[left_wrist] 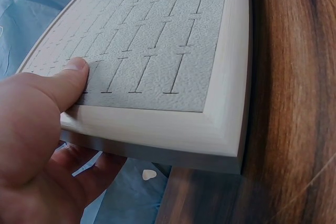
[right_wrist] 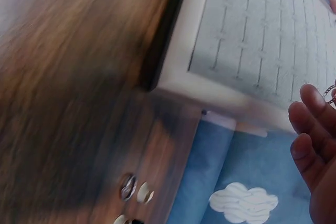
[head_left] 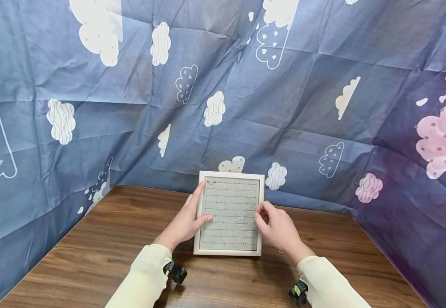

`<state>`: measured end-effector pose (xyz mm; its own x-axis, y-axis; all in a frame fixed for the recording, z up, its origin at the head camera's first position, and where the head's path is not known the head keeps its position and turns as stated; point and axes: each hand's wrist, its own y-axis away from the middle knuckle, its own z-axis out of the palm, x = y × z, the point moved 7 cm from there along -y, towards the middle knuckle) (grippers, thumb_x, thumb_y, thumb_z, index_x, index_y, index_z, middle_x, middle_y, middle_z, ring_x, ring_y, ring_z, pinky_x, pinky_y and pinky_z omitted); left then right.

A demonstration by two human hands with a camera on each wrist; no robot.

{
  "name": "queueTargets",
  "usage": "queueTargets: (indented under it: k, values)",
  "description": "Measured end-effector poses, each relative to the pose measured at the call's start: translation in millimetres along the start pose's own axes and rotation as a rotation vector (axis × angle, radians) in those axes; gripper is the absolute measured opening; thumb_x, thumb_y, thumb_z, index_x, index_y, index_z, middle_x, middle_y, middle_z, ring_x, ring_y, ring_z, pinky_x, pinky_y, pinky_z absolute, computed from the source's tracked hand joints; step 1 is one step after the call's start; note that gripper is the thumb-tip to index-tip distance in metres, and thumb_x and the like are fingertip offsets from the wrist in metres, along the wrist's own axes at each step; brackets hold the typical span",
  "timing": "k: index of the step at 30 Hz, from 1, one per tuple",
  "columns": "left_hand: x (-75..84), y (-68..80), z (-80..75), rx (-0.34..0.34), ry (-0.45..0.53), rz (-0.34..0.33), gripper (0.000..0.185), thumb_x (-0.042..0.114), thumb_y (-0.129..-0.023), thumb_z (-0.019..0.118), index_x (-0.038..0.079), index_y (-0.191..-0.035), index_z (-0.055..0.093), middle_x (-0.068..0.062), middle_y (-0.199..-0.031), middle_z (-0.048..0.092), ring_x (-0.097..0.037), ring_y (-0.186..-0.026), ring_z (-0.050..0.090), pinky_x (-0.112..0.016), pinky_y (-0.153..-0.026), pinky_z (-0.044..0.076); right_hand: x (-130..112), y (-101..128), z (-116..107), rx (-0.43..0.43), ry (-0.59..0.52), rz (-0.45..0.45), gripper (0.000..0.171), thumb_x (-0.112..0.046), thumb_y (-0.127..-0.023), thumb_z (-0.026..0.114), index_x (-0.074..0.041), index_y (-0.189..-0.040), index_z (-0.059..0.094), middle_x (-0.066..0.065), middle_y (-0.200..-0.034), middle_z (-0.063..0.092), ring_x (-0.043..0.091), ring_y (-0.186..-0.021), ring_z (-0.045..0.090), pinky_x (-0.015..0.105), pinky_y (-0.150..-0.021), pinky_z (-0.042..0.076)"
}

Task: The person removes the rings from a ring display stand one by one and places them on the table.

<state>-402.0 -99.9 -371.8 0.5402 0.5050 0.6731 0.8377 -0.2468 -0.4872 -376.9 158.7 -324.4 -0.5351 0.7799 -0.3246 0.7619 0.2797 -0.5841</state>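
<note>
A ring display board (head_left: 230,252) with a white frame and grey slotted padding stands tilted on the table. My left hand (head_left: 184,222) grips its left side, thumb (left_wrist: 73,80) on the padding and other fingers around the edge and behind. One ring (head_left: 210,182) sits in the top left slot. Beside the board's right edge, my right hand (head_left: 278,224) pinches a small chain-patterned ring (right_wrist: 331,94) between thumb and forefinger, mostly cut off at the right wrist view's edge. Its other fingers (right_wrist: 303,148) are curled.
Several loose rings (right_wrist: 127,186) lie on the brown wooden table (head_left: 103,239), right of the board and partly hidden by the right arm in the head view. A blue cloth (head_left: 246,119) with cloud prints hangs behind and at the sides of the table.
</note>
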Motion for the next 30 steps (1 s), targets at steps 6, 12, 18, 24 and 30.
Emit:
queueTargets:
  k: [6, 12, 18, 24, 30]
  values:
    - [-0.5, 0.7, 0.1, -0.001, 0.010, -0.009, 0.110, 0.011, -0.098, 0.079, 0.033, -0.175, 0.004, -0.024, -0.166, 0.037, -0.038, -0.132, 0.061, -0.055, -0.115, 0.047, 14, 12, -6, 0.008, 0.017, 0.017, 0.014, -0.011, -0.098, 0.067, -0.021, -0.091, 0.061, -0.014, -0.070, 0.058, 0.001, -0.065, 0.051, 0.026, -0.064, 0.043]
    - [0.2, 0.7, -0.8, -0.003, 0.010, -0.014, 0.110, 0.012, -0.099, 0.079, 0.034, -0.175, 0.004, -0.024, -0.166, 0.037, -0.037, -0.130, 0.062, -0.055, -0.115, 0.048, 34, 24, -9, -0.005, 0.071, 0.057, 0.013, -0.013, -0.098, 0.068, -0.021, -0.091, 0.061, -0.015, -0.070, 0.056, 0.002, -0.063, 0.050, 0.027, -0.064, 0.042]
    - [0.5, 0.5, -0.9, -0.006, 0.014, -0.013, 0.109, 0.012, -0.099, 0.079, 0.034, -0.175, 0.004, -0.024, -0.165, 0.038, -0.037, -0.131, 0.062, -0.055, -0.115, 0.047, 49, 34, -12, -0.070, 0.089, 0.087, 0.010, -0.015, -0.098, 0.068, -0.020, -0.092, 0.063, -0.014, -0.072, 0.058, 0.003, -0.066, 0.051, 0.028, -0.065, 0.043]
    - [0.5, 0.9, -0.8, -0.008, 0.014, -0.014, 0.109, 0.012, -0.099, 0.079, 0.032, -0.175, 0.004, -0.024, -0.165, 0.038, -0.037, -0.133, 0.060, -0.055, -0.116, 0.047, 57, 42, -8, -0.181, 0.113, 0.111, 0.012, -0.015, -0.097, 0.067, -0.023, -0.090, 0.061, -0.016, -0.071, 0.057, 0.002, -0.064, 0.049, 0.027, -0.065, 0.042]
    - [-0.2, 0.8, 0.7, -0.010, 0.018, -0.017, 0.109, 0.012, -0.099, 0.078, 0.034, -0.175, 0.002, -0.023, -0.165, 0.038, -0.036, -0.133, 0.060, -0.055, -0.115, 0.047, 64, 51, -5, -0.235, 0.124, 0.124, 0.015, -0.017, -0.100, 0.066, -0.025, -0.089, 0.060, -0.017, -0.070, 0.055, 0.001, -0.063, 0.048, 0.027, -0.064, 0.042]
